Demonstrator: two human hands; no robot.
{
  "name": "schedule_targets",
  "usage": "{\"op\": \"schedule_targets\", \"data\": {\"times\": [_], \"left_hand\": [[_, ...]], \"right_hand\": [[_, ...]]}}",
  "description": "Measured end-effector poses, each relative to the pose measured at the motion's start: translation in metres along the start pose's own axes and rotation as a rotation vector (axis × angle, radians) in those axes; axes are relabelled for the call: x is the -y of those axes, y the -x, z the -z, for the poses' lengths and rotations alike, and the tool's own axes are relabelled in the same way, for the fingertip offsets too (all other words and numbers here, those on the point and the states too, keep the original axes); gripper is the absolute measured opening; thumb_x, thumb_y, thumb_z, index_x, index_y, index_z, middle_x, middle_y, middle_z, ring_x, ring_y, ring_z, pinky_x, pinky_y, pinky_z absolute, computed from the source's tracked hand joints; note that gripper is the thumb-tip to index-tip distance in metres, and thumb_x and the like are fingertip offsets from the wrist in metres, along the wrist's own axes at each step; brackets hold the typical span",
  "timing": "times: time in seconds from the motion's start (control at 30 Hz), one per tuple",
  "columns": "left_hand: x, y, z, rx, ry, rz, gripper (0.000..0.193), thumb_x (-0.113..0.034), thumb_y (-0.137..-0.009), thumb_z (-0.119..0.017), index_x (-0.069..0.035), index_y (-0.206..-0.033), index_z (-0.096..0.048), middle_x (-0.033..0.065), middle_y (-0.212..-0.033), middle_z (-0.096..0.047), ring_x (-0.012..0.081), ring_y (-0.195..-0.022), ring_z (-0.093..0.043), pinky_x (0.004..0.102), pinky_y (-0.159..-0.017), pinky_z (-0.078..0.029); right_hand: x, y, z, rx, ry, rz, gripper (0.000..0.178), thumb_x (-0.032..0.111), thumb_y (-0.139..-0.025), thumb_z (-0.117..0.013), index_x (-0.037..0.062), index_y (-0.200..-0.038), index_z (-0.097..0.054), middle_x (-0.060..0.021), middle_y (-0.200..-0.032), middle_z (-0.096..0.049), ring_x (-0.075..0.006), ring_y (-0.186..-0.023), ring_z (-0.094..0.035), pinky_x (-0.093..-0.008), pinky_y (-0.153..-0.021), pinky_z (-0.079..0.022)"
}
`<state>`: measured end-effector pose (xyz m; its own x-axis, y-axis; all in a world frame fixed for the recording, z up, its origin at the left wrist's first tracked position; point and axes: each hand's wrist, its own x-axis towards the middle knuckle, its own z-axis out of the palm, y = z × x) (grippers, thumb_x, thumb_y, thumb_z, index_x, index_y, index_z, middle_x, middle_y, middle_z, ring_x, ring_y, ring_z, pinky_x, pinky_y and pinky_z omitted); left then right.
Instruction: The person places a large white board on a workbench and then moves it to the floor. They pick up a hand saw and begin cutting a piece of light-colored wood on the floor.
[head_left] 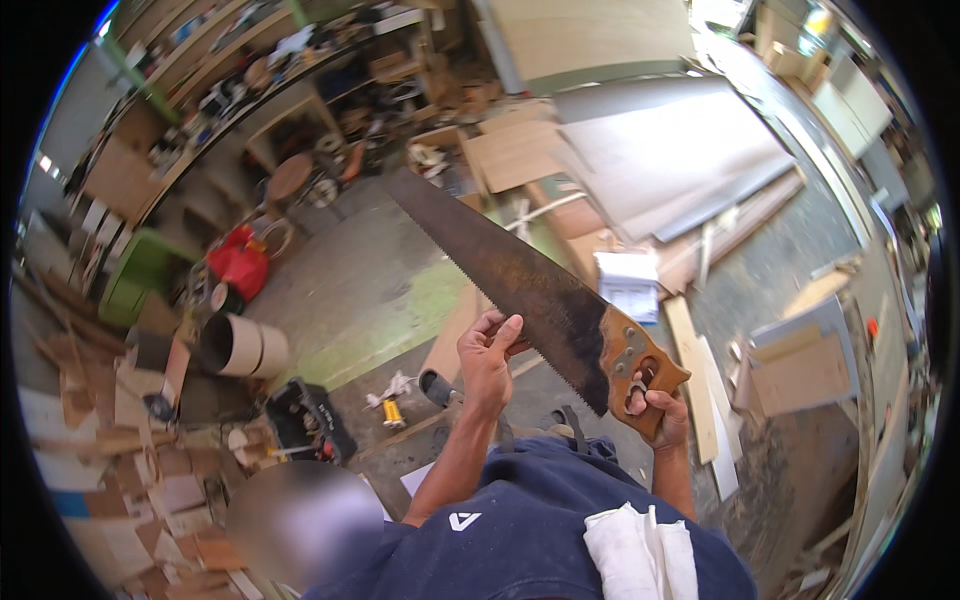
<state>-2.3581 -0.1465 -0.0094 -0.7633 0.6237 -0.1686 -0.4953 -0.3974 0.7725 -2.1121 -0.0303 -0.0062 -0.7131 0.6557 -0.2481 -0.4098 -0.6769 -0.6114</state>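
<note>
A large handsaw [510,278] with a dark, rust-stained blade and a worn wooden handle is held up in front of me. Its blade slants from the handle at the right to the tip at the upper left, toothed edge toward the lower left. My right hand [664,414] is closed around the handle, fingers through its opening. At the blade's toothed edge, about midway, my left hand [486,362] has its thumb and curled fingers against the metal; part of the fingertips is hidden.
Large sheets [670,150] lie stacked ahead on the right, with loose boards [692,375] nearer. At left are a black crate [308,420] of tools, a cardboard tube [250,346] and a red bag [238,262]. Wood offcuts [180,495] cover the lower left. A cluttered workbench [240,120] stands behind.
</note>
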Motion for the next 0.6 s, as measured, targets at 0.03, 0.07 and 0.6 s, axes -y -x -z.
{"op": "schedule_targets", "data": {"times": [0.03,0.07,0.6], "left_hand": [[0.019,0.006,-0.022,0.036,0.009,0.030,0.009,-0.008,-0.091,-0.066,-0.005,-0.098,-0.064,0.0052,-0.090,-0.070,0.0141,-0.077,-0.069,0.0290,-0.068,-0.058],[0.035,0.012,-0.047,0.080,-0.001,0.064,0.007,-0.009,-0.091,-0.066,-0.005,-0.096,-0.064,0.0047,-0.090,-0.070,0.0136,-0.077,-0.068,0.0288,-0.068,-0.057],[0.265,-0.024,-0.306,0.720,-0.113,0.531,0.012,-0.011,-0.095,-0.060,0.000,-0.096,-0.064,0.0129,-0.095,-0.071,0.0211,-0.084,-0.071,0.0362,-0.075,-0.059]], "right_hand": [[0.018,0.016,0.018,-0.034,0.007,0.048,0.046,0.002,-0.080,-0.062,-0.0051,-0.124,-0.049,-0.0132,-0.102,-0.059,-0.0198,-0.069,-0.063,-0.0314,-0.061,-0.052],[0.035,0.031,0.038,-0.063,0.010,0.095,0.048,0.001,-0.080,-0.061,-0.0053,-0.126,-0.048,-0.0141,-0.104,-0.059,-0.0199,-0.069,-0.064,-0.0314,-0.060,-0.052],[0.170,0.101,0.261,-0.422,0.027,0.445,0.048,0.005,-0.066,-0.064,-0.0046,-0.113,-0.058,-0.0168,-0.083,-0.064,-0.0206,-0.061,-0.061,-0.0327,-0.062,-0.052]]}}
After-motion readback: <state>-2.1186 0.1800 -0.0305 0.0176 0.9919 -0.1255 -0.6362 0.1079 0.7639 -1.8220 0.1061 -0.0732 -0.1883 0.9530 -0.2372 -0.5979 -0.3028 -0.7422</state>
